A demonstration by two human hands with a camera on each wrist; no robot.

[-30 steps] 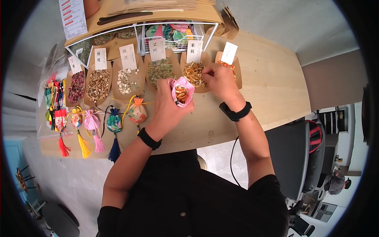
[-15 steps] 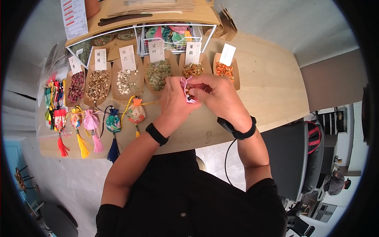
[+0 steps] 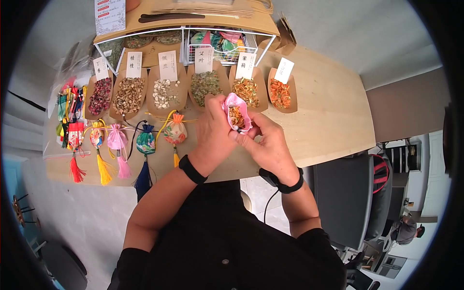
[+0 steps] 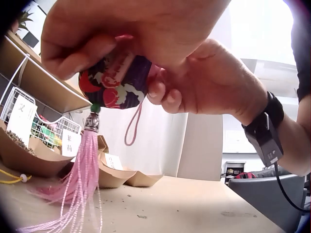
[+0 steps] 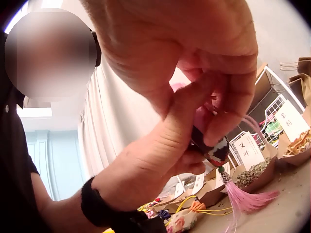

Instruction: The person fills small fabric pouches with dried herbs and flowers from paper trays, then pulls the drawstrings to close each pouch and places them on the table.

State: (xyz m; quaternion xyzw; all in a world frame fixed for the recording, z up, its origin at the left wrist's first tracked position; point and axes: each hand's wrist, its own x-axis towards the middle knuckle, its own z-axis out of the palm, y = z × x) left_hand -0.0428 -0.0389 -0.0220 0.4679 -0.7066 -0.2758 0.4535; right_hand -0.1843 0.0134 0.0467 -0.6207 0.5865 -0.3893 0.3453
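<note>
A small drawstring sachet (image 3: 236,114) hangs over the table, its pink mouth spread wide and dried flower bits visible inside. My left hand (image 3: 214,133) grips it from the left side. The right hand (image 3: 269,145) pinches the rim at the lower right between thumb and fingers. In the left wrist view the dark, flowered outside of the sachet (image 4: 116,85) shows below my left hand, with a pink tassel (image 4: 82,167) dangling from its base. A pink cord loop (image 4: 134,128) hangs beside it. Part of the sachet is hidden behind the fingers.
Several paper trays stand in a row behind, each with a label card, among them jasmine-like petals (image 3: 245,92), green leaves (image 3: 206,89) and orange flowers (image 3: 280,94). Finished tasselled sachets (image 3: 145,142) lie at the left. A wooden shelf (image 3: 212,21) with a wire basket stands at the back.
My right hand has come from the yellow petal tray to the sachet, first with fingers in its mouth, now at its rim. The head view has shifted slightly.
</note>
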